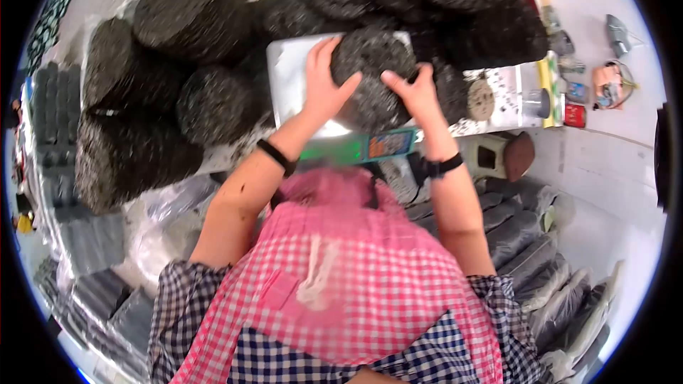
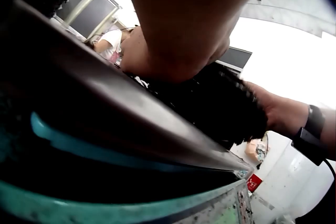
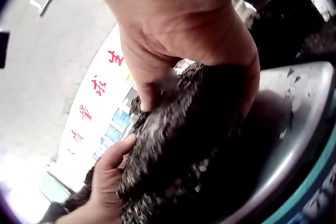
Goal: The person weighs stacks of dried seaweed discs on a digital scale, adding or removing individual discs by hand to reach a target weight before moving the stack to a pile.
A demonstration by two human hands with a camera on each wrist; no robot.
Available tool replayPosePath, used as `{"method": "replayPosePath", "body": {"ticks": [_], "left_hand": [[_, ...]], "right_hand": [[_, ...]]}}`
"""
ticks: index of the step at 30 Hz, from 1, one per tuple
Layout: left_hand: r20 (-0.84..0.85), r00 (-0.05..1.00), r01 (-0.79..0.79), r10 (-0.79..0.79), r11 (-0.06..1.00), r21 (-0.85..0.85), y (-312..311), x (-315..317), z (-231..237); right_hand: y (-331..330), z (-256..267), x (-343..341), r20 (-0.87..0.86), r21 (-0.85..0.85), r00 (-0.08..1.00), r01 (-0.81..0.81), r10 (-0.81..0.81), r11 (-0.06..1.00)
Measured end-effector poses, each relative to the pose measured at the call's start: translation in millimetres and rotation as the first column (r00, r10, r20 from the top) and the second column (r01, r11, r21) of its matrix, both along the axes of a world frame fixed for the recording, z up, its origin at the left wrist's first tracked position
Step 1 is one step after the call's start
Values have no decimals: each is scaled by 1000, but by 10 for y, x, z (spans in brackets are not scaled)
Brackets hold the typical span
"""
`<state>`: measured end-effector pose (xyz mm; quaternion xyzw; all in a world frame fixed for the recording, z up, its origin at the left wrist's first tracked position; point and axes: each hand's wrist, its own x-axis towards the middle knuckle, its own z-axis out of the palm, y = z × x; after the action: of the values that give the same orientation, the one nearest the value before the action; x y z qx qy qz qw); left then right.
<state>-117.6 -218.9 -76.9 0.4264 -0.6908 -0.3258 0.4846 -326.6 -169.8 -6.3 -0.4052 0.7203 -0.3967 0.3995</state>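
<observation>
My left hand (image 1: 324,87) and right hand (image 1: 418,94) grip opposite sides of a stack of dark, round dried-seaweed sheets (image 1: 371,64). Both thumbs lie on its near face. Beneath and behind the stack is the shiny metal pan (image 1: 286,75) of a weighing scale, whose teal-green body (image 1: 334,148) shows below. In the right wrist view the stack (image 3: 173,124) stands tilted over the pan (image 3: 283,129), its layered edge showing between the right hand (image 3: 194,35) and the left hand (image 3: 107,174). Most fingertips are hidden behind the stack.
Tall seaweed stacks (image 1: 186,11) crowd the table left of the scale, and more (image 1: 491,28) lie behind and to the right. A pale round disc (image 1: 481,99) and a clear cup (image 1: 535,103) sit at right. Wrapped dark packages (image 1: 523,231) are piled below the table. A red can (image 1: 575,115) stands farther right.
</observation>
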Motion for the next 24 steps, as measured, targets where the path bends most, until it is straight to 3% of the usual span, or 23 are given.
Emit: {"method": "replayPosePath", "body": {"ticks": [2, 3, 6, 7, 8, 11, 13, 14, 16, 17, 18, 19, 20, 22, 24], "left_hand": [[-34, 998, 45, -43, 998, 53, 14, -39, 156], [3, 1000, 26, -26, 999, 39, -25, -61, 213], [94, 995, 27, -26, 1000, -2, -189, -49, 619], [121, 992, 38, -38, 999, -1, -175, -2, 825], [310, 948, -18, 68, 987, -159, -227, 302, 1033], [261, 893, -347, 367, 930, -120, -71, 924, 938], [258, 785, -573, 563, 818, -41, 211, 1505, 580], [396, 691, -615, 604, 780, -117, 357, 1806, 421], [575, 635, -587, 516, 806, -74, 543, 2241, 99], [737, 517, -551, 436, 828, -103, 639, 2370, -87], [859, 376, -512, 348, 851, -121, 679, 2439, -293], [906, 390, -596, 167, 795, 110, 715, 2465, -485], [918, 354, -605, 178, 792, 79, 763, 2460, -634], [927, 352, -652, 130, 744, 144, 753, 2216, -473], [943, 328, -671, 60, 718, 188, 751, 1941, -206]], "right_hand": [[26, -274, -108, 106, -45, 994, 32, -27, 998], [-43, -98, -98, 197, -31, 980, 19, -12, 999], [-421, 202, -462, -119, -56, 986, -125, 117, 991], [-591, 383, -616, -65, -79, 989, -137, 132, 987], [-1019, 736, -994, 144, -91, 985, -87, 99, 992], [-1777, 1092, -1660, 219, -196, 976, 28, 16, 980], [-2170, 1190, -1854, 120, -320, 992, 3, 38, 947], [-2328, 1197, -1851, 41, -351, 998, -25, 42, 936], [-2438, 1160, -1462, 137, -307, 942, -253, 305, 917], [-2577, 894, -1285, 116, -217, 961, -224, 253, 950], [-2692, 696, -1084, 79, -193, 909, -389, 410, 901], [-2823, 404, -873, -47, -231, 888, -455, 458, 860], [-2924, 160, -644, -139, -167, 902, -429, 410, 888], [-3086, -39, -252, -335, -50, 845, -458, 417, 888], [-3286, -228, 7, -602, 98, 648, -520, 467, 848]]}}
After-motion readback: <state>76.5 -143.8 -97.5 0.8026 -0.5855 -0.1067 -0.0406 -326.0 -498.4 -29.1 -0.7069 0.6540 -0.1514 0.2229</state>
